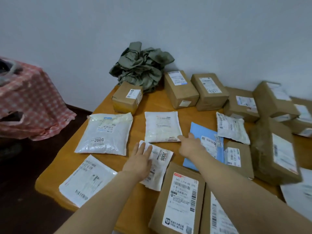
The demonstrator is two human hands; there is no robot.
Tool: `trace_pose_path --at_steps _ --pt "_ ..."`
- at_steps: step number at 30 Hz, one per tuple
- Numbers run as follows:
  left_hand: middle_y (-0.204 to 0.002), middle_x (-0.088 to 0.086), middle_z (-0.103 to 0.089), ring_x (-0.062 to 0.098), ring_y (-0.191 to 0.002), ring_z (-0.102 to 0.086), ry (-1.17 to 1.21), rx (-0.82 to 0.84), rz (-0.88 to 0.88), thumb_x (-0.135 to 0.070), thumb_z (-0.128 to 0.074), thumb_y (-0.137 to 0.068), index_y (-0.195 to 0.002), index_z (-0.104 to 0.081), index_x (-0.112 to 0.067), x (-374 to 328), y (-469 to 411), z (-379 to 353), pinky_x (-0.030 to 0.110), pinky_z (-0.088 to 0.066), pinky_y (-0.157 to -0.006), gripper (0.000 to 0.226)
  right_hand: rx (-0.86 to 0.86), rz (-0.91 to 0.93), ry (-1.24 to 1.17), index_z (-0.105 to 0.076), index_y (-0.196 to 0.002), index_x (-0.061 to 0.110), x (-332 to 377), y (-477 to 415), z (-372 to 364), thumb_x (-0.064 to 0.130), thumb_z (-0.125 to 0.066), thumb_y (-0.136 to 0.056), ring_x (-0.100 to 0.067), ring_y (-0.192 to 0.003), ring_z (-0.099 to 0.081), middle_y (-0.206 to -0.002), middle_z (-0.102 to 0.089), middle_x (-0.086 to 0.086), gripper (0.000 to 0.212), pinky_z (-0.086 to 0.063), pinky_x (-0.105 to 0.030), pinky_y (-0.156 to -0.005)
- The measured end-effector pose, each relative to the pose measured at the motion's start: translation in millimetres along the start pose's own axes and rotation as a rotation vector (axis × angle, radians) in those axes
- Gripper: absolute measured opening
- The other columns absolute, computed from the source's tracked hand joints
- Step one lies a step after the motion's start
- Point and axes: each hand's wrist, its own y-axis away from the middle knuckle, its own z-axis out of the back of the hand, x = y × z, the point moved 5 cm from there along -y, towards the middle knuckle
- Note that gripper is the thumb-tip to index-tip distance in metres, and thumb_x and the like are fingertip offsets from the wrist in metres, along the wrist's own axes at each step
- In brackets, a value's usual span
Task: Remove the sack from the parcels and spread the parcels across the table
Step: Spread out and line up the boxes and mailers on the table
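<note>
The large white pouch point(104, 134) reads "2009", the small white pouch point(162, 157) "2005".

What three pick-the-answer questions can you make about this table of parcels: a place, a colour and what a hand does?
1. Where is the crumpled green sack?
A) on the floor
B) at the far edge of the table
C) inside a box

2. What colour is the flat envelope by the right hand?
A) red
B) black
C) blue

3. What is the left hand doing?
A) lying flat on the white parcel marked 2005
B) making a fist
C) lifting a box

Answers: B, the sack sits bunched up at the far edge. C, the envelope is plainly blue. A, the fingers lie straight on the parcel.
</note>
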Motion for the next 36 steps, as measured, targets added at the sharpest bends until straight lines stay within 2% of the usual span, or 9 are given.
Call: trace_pose_path --at_steps 2,5,11,16,18,22,27,33,36 --pt "-0.16 0.001 0.009 0.024 -0.146 0.019 0.022 0.015 0.003 -0.034 -0.028 -0.103 -0.152 -0.001 -0.03 -10.7 -23.3 6.8 0.041 -0.008 -0.119 0.057 0.072 -0.105 -0.023 -0.017 -0.147 0.042 -30.7 -7.5 -7.1 0.031 -0.047 -0.093 -0.044 -0.14 -0.017 -0.157 -0.002 -0.01 0.063 -0.029 -0.056 -0.11" --pt "-0.16 0.003 0.008 0.026 -0.146 0.017 0.0 0.039 -0.033 -0.033 -0.028 -0.103 -0.152 -0.001 -0.032 -27.9 -64.8 15.3 0.046 -0.008 -0.12 0.056 0.139 -0.13 -0.038 -0.006 -0.151 0.036 -56.6 -21.6 -19.5 0.044 -0.049 -0.094 -0.044 -0.142 -0.016 -0.16 0.01 -0.011 0.072 -0.023 -0.048 -0.116" --pt "-0.16 0.001 0.01 0.026 -0.146 0.017 -0.151 0.084 -0.127 -0.028 -0.029 -0.101 -0.151 -0.002 -0.037 -54.2 -127.5 17.0 0.049 -0.008 -0.119 0.057 0.135 -0.047 -0.056 -0.003 -0.152 0.035 -56.7 -46.5 -22.0 0.03 -0.048 -0.097 -0.044 -0.144 -0.001 -0.16 0.015 -0.002 0.071 -0.019 -0.051 -0.117" --pt "-0.158 0.001 -0.008 0.025 -0.146 0.0 -0.187 0.152 -0.146 -0.037 -0.034 -0.098 -0.144 -0.029 -0.035 -63.7 -127.3 3.4 0.05 -0.013 -0.117 0.047 0.144 -0.03 -0.076 -0.008 -0.152 0.034 -65.7 -42.0 -24.9 0.016 -0.042 -0.097 -0.038 -0.146 0.006 -0.16 0.015 0.001 0.067 -0.018 -0.051 -0.118" --pt "-0.156 0.0 -0.015 0.024 -0.146 -0.004 -0.172 0.147 -0.145 -0.036 -0.034 -0.096 -0.142 -0.034 -0.033 -63.0 -120.1 3.9 0.051 -0.015 -0.116 0.046 0.144 -0.011 -0.098 -0.008 -0.152 0.033 -65.9 -36.1 -23.2 0.014 -0.041 -0.097 -0.037 -0.147 0.008 -0.161 0.014 0.0 0.067 -0.015 -0.049 -0.118" --pt "-0.161 0.0 0.0 0.025 -0.147 0.008 -0.174 0.115 -0.103 -0.039 -0.027 -0.099 -0.148 -0.021 -0.037 -59.6 -103.2 20.5 0.052 -0.003 -0.118 0.049 0.049 0.02 -0.177 -0.007 -0.153 0.032 -72.0 -17.6 -6.9 0.013 -0.043 -0.097 -0.031 -0.148 0.011 -0.161 0.012 -0.001 0.069 -0.011 -0.045 -0.12" --pt "-0.161 0.002 -0.001 0.027 -0.148 0.003 -0.11 0.087 -0.01 -0.042 -0.022 -0.101 -0.15 -0.016 -0.036 -66.7 -54.8 29.0 0.049 -0.005 -0.119 0.05 0.049 0.025 -0.191 -0.01 -0.153 0.024 -96.9 31.9 -3.3 0.016 -0.044 -0.098 -0.032 -0.148 0.0 -0.162 0.003 -0.006 0.066 -0.017 -0.045 -0.119" --pt "-0.159 0.004 -0.016 0.026 -0.146 -0.014 -0.024 0.036 0.011 -0.053 -0.024 -0.099 -0.149 -0.025 -0.032 -91.6 -1.1 29.5 0.048 -0.016 -0.118 0.054 -0.028 0.058 -0.248 -0.025 -0.15 0.017 -124.6 94.6 -2.7 0.021 -0.047 -0.096 -0.03 -0.138 -0.03 -0.153 -0.026 -0.008 0.058 -0.033 -0.041 -0.111" --pt "-0.158 0.005 -0.02 0.026 -0.145 -0.019 -0.038 0.003 0.016 -0.053 -0.025 -0.098 -0.148 -0.028 -0.031 -107.9 22.9 27.3 0.048 -0.018 -0.117 0.055 -0.047 0.048 -0.263 -0.028 -0.149 0.02 -149.2 124.4 -12.8 0.017 -0.045 -0.094 -0.027 -0.134 -0.036 -0.151 -0.031 -0.006 0.057 -0.038 -0.039 -0.108"
